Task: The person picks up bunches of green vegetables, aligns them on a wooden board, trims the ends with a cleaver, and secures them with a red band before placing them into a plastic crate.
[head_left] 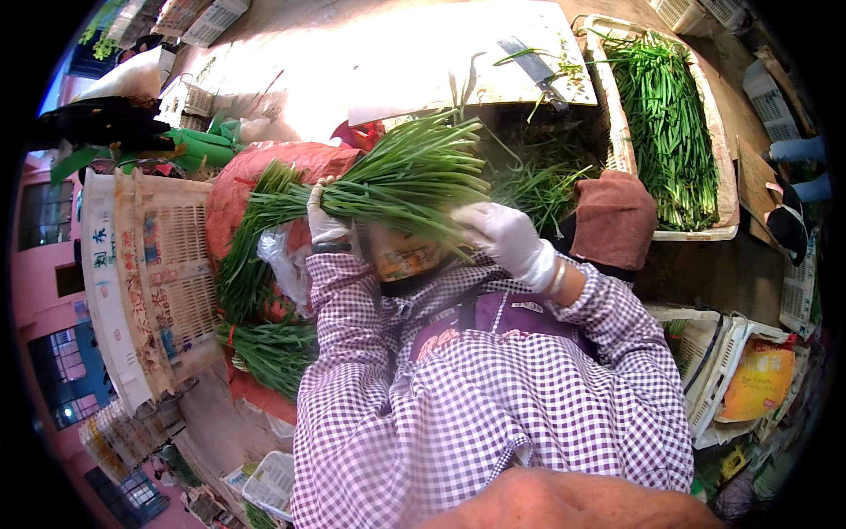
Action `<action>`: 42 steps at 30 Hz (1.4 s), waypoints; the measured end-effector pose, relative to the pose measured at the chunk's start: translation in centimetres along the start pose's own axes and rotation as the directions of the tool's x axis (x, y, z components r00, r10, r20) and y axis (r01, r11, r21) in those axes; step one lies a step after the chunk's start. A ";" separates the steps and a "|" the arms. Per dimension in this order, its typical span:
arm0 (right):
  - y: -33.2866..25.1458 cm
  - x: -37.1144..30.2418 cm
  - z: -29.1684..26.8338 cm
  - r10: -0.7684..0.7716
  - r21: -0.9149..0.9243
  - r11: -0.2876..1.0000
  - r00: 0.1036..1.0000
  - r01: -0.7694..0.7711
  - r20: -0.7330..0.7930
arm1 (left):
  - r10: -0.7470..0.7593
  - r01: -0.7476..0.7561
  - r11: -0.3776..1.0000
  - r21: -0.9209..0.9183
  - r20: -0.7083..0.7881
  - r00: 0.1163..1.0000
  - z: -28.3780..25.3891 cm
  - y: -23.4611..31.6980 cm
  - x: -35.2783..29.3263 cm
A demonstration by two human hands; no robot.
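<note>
The bundle of green chives (397,181) lay across the middle of the view, just above the checked sleeves, stalk ends pointing left and leaf tips fanning right. L hand (324,216), in a white glove, was closed around the bundle near its narrow end. R hand (507,236), also white-gloved, rested on the lower right edge of the bundle w/ fingers curled onto the leaves; whether it fully gripped them could not be told. A bangle (559,278) sat at the R wrist. Both arms wore a purple-and-white checked smock (493,388).

Below-left of the bundle, more chives (264,344) lay piled on a red sack (264,167). A white plastic crate (150,282) stood on its side further left. Behind the bundle, a cleaver (533,66) lay on a pale board (414,62). To the right, a long tray (617,132) held more cut chives (674,123). A brown cloth (614,220) lay near the R hand, beside the tray.
</note>
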State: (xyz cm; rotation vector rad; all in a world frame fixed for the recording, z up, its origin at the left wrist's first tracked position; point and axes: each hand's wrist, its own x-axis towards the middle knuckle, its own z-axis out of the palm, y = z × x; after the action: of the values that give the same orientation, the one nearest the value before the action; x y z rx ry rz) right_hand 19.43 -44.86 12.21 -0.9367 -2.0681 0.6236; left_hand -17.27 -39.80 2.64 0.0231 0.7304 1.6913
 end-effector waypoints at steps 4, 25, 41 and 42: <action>1.5 0.7 4.0 0.031 -0.048 0.998 0.996 -0.028 0.083 | -0.001 0.001 1.000 -0.007 -0.035 0.999 1.6 -0.2 -0.9; 1.9 0.1 2.4 0.178 0.123 0.967 0.937 -0.223 0.301 | 0.143 -0.124 0.979 -0.160 0.117 0.983 2.6 -1.5 -1.7; 7.3 -4.8 3.0 0.177 -0.440 0.895 0.843 0.076 0.507 | 0.008 -0.001 0.996 -0.088 0.083 0.997 1.8 -1.1 -1.2; 8.0 -4.7 1.7 0.448 -0.558 0.829 0.648 -0.041 0.617 | 0.005 -0.002 0.996 -0.095 0.035 0.999 1.7 -0.9 -1.1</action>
State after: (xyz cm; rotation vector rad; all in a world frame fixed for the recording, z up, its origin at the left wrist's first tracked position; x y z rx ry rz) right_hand 23.41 -43.91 3.73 -1.4791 -2.9520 0.6927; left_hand -15.53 -39.98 3.96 -0.0121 0.6236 1.7228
